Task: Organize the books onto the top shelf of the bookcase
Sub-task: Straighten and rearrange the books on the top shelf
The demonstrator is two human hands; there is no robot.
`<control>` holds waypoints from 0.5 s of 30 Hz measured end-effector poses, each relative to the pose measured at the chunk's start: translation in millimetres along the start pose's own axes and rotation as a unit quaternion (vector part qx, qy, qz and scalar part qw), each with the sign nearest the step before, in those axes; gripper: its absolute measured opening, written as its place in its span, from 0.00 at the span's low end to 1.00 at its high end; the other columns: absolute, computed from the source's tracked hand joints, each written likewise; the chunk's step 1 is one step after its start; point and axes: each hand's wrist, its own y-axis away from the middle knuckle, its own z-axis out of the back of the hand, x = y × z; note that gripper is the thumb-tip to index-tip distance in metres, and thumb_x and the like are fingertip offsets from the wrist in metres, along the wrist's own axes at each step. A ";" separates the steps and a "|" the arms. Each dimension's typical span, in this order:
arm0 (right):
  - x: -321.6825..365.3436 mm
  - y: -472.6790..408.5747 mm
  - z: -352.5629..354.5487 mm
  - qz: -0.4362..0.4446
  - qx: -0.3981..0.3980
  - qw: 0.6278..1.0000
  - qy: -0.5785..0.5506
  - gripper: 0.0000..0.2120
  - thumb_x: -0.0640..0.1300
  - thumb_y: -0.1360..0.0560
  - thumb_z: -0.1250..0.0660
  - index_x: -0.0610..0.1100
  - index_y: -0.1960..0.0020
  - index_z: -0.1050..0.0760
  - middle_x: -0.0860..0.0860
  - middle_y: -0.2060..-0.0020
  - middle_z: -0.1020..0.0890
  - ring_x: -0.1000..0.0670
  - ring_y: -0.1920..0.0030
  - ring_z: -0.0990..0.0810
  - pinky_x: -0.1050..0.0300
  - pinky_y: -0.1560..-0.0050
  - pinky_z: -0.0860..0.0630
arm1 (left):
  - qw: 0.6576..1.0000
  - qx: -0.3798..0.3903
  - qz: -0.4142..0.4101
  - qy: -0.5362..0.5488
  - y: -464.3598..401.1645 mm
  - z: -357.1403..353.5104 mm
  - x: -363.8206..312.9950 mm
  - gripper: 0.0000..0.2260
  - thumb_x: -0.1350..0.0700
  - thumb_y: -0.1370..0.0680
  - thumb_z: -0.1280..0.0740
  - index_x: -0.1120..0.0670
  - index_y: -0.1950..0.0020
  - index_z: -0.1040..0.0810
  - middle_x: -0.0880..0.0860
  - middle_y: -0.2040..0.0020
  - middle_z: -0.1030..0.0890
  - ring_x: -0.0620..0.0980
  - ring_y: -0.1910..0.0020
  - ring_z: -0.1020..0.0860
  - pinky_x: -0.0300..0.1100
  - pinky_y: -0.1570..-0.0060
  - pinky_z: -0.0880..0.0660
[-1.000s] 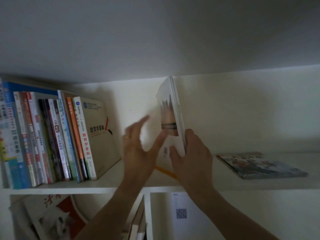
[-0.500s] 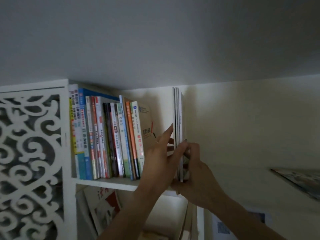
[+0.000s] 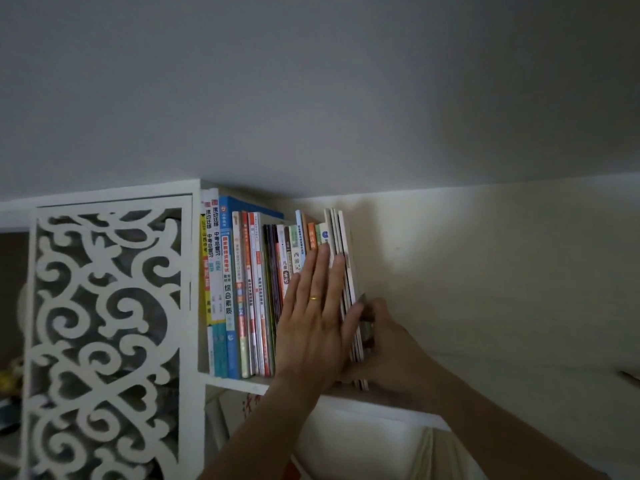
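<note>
The left hand (image 3: 317, 317) is raised, flat, with straight fingers pointing up, a ring on one; the right hand (image 3: 384, 344) lies beside it, fingers curled.

Right of the books (image 3: 277, 292), the top shelf (image 3: 398, 398) lies open along the wall. Left, a carved panel (image 3: 104, 341) blocks passage; the ceiling sits just above the books.

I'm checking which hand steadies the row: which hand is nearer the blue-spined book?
Left. The left hand lies flat against the spines, a few books right of the blue-spined book. The right hand is farther right, at the thin books ending the row.
</note>
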 end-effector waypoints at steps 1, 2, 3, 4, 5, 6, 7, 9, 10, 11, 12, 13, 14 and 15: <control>0.2 2.8 0.7 -0.001 0.007 1.000 -0.004 0.40 0.55 0.42 0.14 0.64 0.43 0.39 0.64 0.41 0.25 0.61 0.42 0.22 0.73 0.51 0.26 | 1.000 0.005 0.003 0.001 0.5 0.7 -0.5 0.32 0.40 0.14 0.52 0.56 0.16 0.55 0.58 0.16 0.57 0.54 0.16 0.57 0.56 0.20 0.45; -0.6 7.1 0.2 -0.003 0.015 1.000 -0.006 0.40 0.56 0.41 0.15 0.65 0.42 0.40 0.66 0.41 0.25 0.62 0.42 0.22 0.73 0.49 0.26 | 1.000 0.007 0.005 -0.003 2.2 2.4 -1.9 0.33 0.39 0.14 0.51 0.56 0.16 0.56 0.59 0.16 0.58 0.55 0.17 0.57 0.56 0.20 0.45; -2.4 11.8 -0.8 -0.003 0.022 1.000 -0.008 0.41 0.59 0.42 0.15 0.66 0.41 0.40 0.67 0.41 0.25 0.61 0.42 0.21 0.73 0.48 0.26 | 1.000 0.008 0.005 -0.010 4.3 4.1 -4.0 0.34 0.39 0.14 0.50 0.57 0.16 0.56 0.60 0.16 0.58 0.56 0.17 0.58 0.57 0.20 0.45; -5.3 16.3 -1.7 -0.004 0.023 1.000 -0.009 0.42 0.63 0.43 0.17 0.66 0.39 0.40 0.66 0.40 0.25 0.61 0.42 0.21 0.71 0.47 0.25 | 1.000 0.007 0.007 -0.014 7.0 5.9 -6.9 0.34 0.38 0.14 0.50 0.57 0.16 0.56 0.60 0.16 0.58 0.57 0.17 0.58 0.57 0.20 0.46; -7.3 21.1 -1.8 -0.007 0.018 1.000 -0.010 0.43 0.66 0.43 0.18 0.66 0.38 0.41 0.65 0.40 0.24 0.61 0.41 0.21 0.70 0.47 0.25 | 1.000 0.009 0.008 -0.014 9.9 7.7 -9.5 0.35 0.38 0.14 0.49 0.57 0.16 0.56 0.61 0.16 0.59 0.57 0.17 0.58 0.57 0.20 0.46; -7.4 25.7 -0.6 -0.010 0.016 1.000 -0.011 0.44 0.66 0.43 0.18 0.65 0.36 0.41 0.66 0.39 0.25 0.64 0.41 0.21 0.71 0.48 0.25 | 1.000 0.012 0.008 -0.012 13.0 10.2 -13.0 0.35 0.39 0.14 0.48 0.58 0.16 0.56 0.60 0.16 0.58 0.57 0.17 0.58 0.58 0.20 0.46; -5.7 29.7 1.4 -0.010 0.017 1.000 -0.007 0.43 0.65 0.41 0.19 0.65 0.35 0.41 0.67 0.39 0.26 0.67 0.42 0.23 0.72 0.49 0.25 | 1.000 0.016 0.007 -0.011 15.7 12.8 -16.9 0.35 0.39 0.14 0.48 0.58 0.16 0.55 0.60 0.16 0.58 0.57 0.17 0.58 0.58 0.20 0.46; -1.1 38.3 8.8 -0.006 0.019 0.999 0.026 0.38 0.60 0.37 0.19 0.63 0.36 0.39 0.69 0.41 0.26 0.70 0.43 0.25 0.72 0.49 0.26 | 1.000 0.019 -0.006 -0.008 18.0 18.6 -27.7 0.33 0.43 0.14 0.47 0.58 0.16 0.54 0.58 0.16 0.56 0.56 0.17 0.57 0.58 0.20 0.45; -1.1 43.8 14.0 0.003 0.002 0.999 0.051 0.35 0.59 0.35 0.20 0.62 0.37 0.37 0.67 0.42 0.25 0.67 0.43 0.24 0.69 0.48 0.25 | 1.000 0.019 -0.019 -0.003 17.7 21.9 -35.2 0.32 0.44 0.14 0.46 0.58 0.16 0.53 0.58 0.16 0.56 0.56 0.17 0.57 0.57 0.20 0.45; -1.6 51.4 20.7 0.012 -0.021 0.996 0.082 0.32 0.59 0.33 0.22 0.60 0.36 0.36 0.64 0.42 0.23 0.63 0.42 0.23 0.63 0.46 0.24 | 0.999 0.017 -0.036 0.004 17.0 25.8 -44.7 0.31 0.45 0.13 0.46 0.57 0.16 0.53 0.57 0.16 0.55 0.56 0.17 0.57 0.57 0.20 0.46; -1.4 61.7 29.9 0.014 -0.040 0.991 0.126 0.30 0.58 0.30 0.25 0.59 0.34 0.36 0.62 0.40 0.23 0.60 0.41 0.23 0.57 0.43 0.23 | 0.998 0.015 -0.052 0.012 16.0 29.0 -55.4 0.30 0.46 0.13 0.45 0.57 0.16 0.52 0.57 0.16 0.55 0.57 0.17 0.57 0.57 0.20 0.47; -2.3 73.7 41.4 0.012 -0.056 0.982 0.182 0.30 0.58 0.27 0.29 0.57 0.30 0.37 0.59 0.36 0.25 0.56 0.38 0.23 0.53 0.40 0.23 | 0.997 0.012 -0.071 0.021 15.2 30.3 -67.6 0.29 0.47 0.13 0.45 0.56 0.16 0.51 0.57 0.16 0.54 0.57 0.17 0.56 0.58 0.19 0.48; -3.9 87.8 54.4 -0.001 -0.072 0.969 0.238 0.30 0.57 0.24 0.32 0.55 0.27 0.39 0.57 0.32 0.27 0.53 0.35 0.25 0.52 0.38 0.24 | 0.996 0.009 -0.086 0.032 15.3 31.0 -81.6 0.28 0.48 0.13 0.46 0.55 0.16 0.50 0.57 0.16 0.53 0.57 0.17 0.56 0.58 0.19 0.49; -5.1 102.7 69.6 -0.017 -0.094 0.956 0.278 0.30 0.56 0.22 0.33 0.53 0.25 0.41 0.55 0.30 0.29 0.51 0.33 0.27 0.53 0.36 0.26 | 0.994 0.007 -0.101 0.045 15.9 30.1 -96.5 0.28 0.48 0.13 0.46 0.54 0.16 0.50 0.57 0.16 0.53 0.58 0.17 0.56 0.58 0.19 0.50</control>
